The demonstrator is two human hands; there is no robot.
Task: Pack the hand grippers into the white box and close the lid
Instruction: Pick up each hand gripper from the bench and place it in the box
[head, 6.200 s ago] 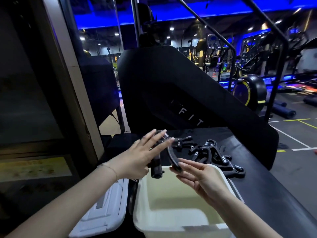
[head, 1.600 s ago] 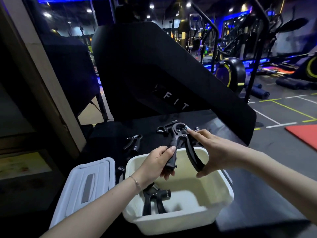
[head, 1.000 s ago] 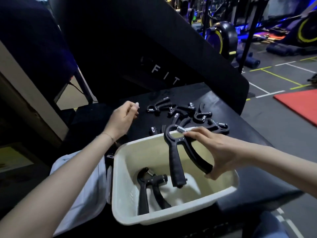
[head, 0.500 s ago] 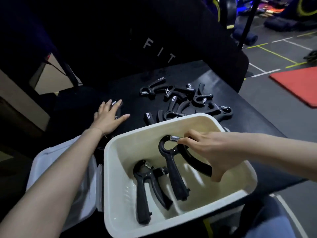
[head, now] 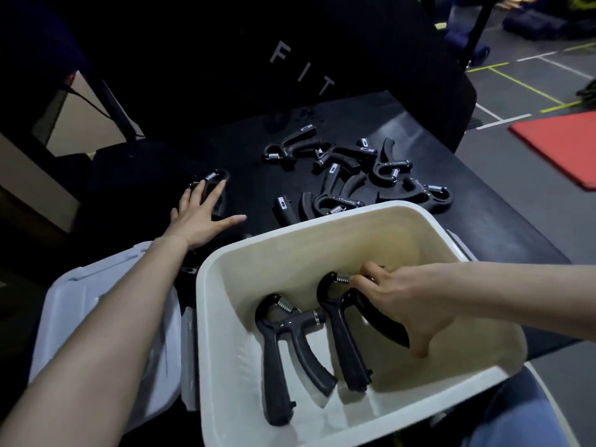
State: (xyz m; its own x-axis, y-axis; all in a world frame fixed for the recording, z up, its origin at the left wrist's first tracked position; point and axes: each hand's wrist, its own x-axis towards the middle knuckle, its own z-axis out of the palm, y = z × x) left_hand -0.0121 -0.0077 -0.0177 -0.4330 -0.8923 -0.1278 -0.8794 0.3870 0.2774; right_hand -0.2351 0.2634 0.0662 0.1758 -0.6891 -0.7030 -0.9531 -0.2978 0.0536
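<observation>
While the right hand [head: 400,301] is reaching down into the white rectangular plastic box [head: 225,366], its fingers are closed around the coil-spring end of a black plastic hand gripper [head: 343,330], lowering it beside a second black hand gripper [head: 280,343] already lying on the box floor just left of that hand. The right forearm is entering from the right edge, wrist bent downward, thumb pointing toward the near wall.

Well ahead and to the left, the left hand [head: 201,214] is lying flat with fingers spread, fingertips touching another lone black hand gripper [head: 214,180] on the black tabletop [head: 500,227]; it is pressing on that gripper, not yet gripping it. The left forearm is extending straight over the white plastic lid [head: 80,311], which is lying off the box beneath it.

Between and beyond both hands, a loose pile of black hand grippers [head: 351,175] is waiting on the tabletop.

Each gripper is probably light, rigid and somewhat awkward, since its handles splay apart. Holding at the spring loop or around one handle is likely giving the firmest control.
</observation>
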